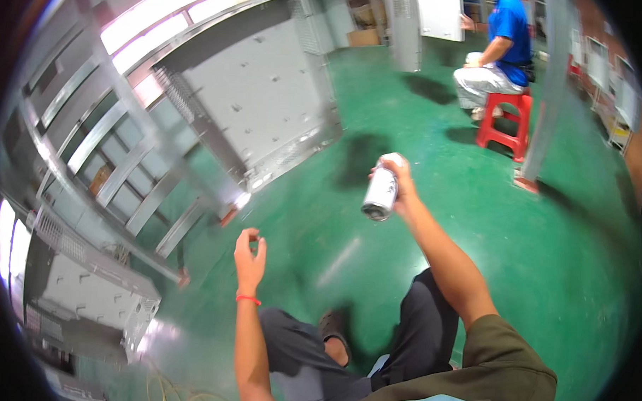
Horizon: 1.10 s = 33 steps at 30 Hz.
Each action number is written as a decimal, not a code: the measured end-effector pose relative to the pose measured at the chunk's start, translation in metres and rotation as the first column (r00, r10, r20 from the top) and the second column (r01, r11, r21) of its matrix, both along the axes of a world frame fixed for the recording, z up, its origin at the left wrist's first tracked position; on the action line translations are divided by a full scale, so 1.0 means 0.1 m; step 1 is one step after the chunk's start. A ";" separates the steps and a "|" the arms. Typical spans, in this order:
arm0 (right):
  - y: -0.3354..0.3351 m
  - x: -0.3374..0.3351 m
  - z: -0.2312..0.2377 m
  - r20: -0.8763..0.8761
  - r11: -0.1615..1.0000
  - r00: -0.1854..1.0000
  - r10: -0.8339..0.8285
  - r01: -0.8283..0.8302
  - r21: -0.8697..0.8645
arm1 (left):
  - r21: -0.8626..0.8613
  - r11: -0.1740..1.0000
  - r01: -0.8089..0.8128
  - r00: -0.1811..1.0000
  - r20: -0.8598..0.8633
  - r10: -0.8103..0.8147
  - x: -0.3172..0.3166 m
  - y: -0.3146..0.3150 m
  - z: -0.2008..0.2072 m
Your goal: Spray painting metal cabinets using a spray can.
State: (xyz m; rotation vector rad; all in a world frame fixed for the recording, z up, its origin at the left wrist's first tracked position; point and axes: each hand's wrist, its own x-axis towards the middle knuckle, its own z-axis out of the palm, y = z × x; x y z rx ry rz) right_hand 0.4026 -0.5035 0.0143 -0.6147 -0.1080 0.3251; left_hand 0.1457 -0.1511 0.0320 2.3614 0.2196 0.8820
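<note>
My right hand (401, 173) is wrapped around a white spray can (382, 191), held out over the floor. The can tilts so that its metal base faces down toward me, and its top end is mostly covered by my fingers. My left hand (249, 254), with a red band at the wrist, is raised to the left of the can. Its thumb and curled fingers stand a little apart, and I make out nothing held between them. Nearest to that hand is the foot of a metal frame (148, 139).
A grey metal cabinet panel (240, 99) stands ahead on the green floor (306, 221). Another perforated panel (85, 284) is at the left. A person in blue (509, 30) sits on a red stool (505, 122) near a metal post (549, 95). Yellow cable (166, 389) lies lower left.
</note>
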 end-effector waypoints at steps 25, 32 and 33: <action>0.12 -0.12 0.17 0.007 0.945 0.960 -0.280 0.277 -0.173 | -0.416 0.890 0.187 0.263 -0.852 -0.454 0.13 0.14 -0.94; -0.02 0.00 0.19 0.022 0.931 0.948 -0.318 0.316 -0.181 | -0.392 0.904 0.172 0.278 -0.861 -0.426 0.16 -0.02 -0.87; -0.04 0.03 0.19 0.024 0.930 0.947 -0.321 0.320 -0.181 | -0.391 0.906 0.161 0.286 -0.860 -0.422 0.18 -0.05 -0.86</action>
